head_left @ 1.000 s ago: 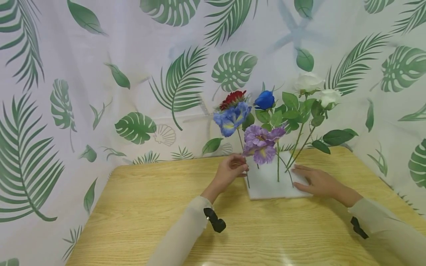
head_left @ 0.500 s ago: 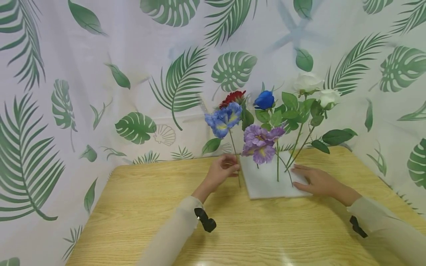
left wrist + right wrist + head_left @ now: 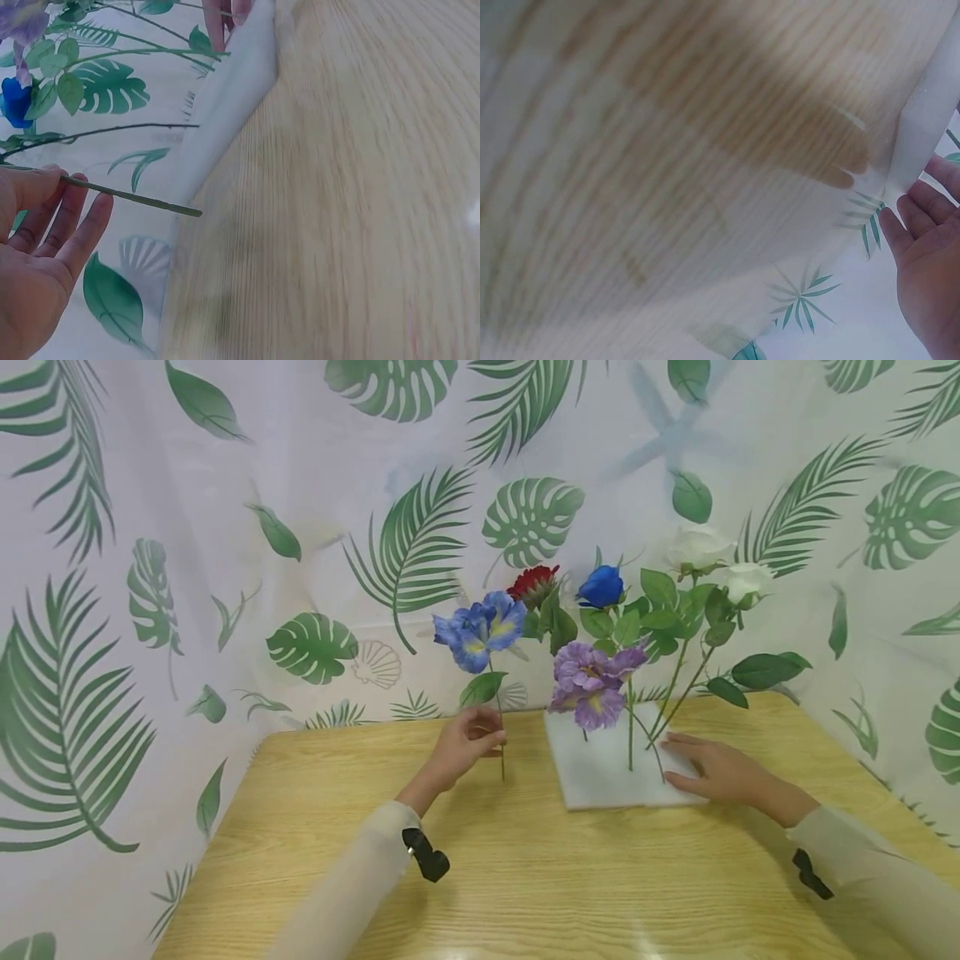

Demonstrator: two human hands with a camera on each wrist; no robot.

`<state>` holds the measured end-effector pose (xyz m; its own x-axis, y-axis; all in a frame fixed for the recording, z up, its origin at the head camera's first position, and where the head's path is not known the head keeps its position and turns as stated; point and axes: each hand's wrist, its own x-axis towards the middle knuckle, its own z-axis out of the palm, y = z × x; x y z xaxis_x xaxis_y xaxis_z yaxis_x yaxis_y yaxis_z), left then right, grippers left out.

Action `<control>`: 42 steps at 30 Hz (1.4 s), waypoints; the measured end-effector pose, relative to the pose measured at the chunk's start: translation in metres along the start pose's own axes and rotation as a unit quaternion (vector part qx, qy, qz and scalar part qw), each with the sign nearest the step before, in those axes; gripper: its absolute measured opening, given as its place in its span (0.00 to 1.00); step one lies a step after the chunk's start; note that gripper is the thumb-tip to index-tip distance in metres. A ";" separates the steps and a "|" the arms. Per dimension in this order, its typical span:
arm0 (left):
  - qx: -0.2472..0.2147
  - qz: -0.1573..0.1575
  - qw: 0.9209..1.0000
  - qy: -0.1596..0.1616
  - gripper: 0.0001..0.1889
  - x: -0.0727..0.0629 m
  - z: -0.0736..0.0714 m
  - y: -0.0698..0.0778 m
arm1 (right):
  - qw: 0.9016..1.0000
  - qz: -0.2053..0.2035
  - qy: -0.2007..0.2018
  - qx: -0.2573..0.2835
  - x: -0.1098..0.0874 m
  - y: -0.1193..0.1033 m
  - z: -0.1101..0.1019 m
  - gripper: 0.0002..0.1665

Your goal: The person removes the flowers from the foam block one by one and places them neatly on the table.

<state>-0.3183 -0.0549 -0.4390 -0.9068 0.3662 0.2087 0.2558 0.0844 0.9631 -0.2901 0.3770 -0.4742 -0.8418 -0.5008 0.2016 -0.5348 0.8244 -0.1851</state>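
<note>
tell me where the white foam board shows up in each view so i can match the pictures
Head: the white foam board lies right of centre, on the wooden table.
Left wrist: at the top, around the middle, as a slanting pale slab.
Right wrist: at the right edge, upper half, only partly in frame.
Shared landmark: the right hand, at the board in all three; the left wrist view catches only its fingers.

Hand could pass over table [image 3: 540, 877] in front of white board [image 3: 592, 789], also between board and blue iris [image 3: 480, 631]. Stems [image 3: 631, 735] obstructed above board, right fingers [image 3: 686, 741] blocked its right side, curtain [image 3: 300, 468] bounded the back.
</note>
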 end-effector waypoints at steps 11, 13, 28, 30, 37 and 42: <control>0.055 0.002 0.998 0.014 0.12 -0.020 -0.043 -0.001 | 1.000 -0.004 0.003 -0.005 0.002 0.001 0.000 0.35; 0.060 0.001 0.998 0.016 0.12 -0.023 -0.051 -0.001 | 1.000 -0.007 0.006 -0.005 0.002 0.001 0.000 0.35; 0.110 -0.021 0.993 0.047 0.09 -0.051 -0.105 -0.003 | 1.000 -0.005 -0.001 0.004 0.001 0.000 0.001 0.36; 0.114 -0.025 0.992 0.053 0.09 -0.055 -0.111 -0.004 | 1.000 -0.005 -0.002 0.004 0.001 -0.001 0.000 0.36; 0.121 -0.048 0.989 0.074 0.10 -0.069 -0.137 -0.007 | 1.000 0.001 -0.005 0.005 0.000 -0.004 -0.001 0.36; 0.122 -0.064 0.986 0.095 0.11 -0.079 -0.156 -0.008 | 1.000 -0.004 -0.001 0.004 0.002 -0.002 0.000 0.36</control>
<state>-0.3009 -0.2295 -0.4365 -0.9771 0.1609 0.1391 0.1879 0.3471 0.9188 -0.2902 0.3745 -0.4733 -0.8374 -0.5080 0.2017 -0.5423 0.8181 -0.1913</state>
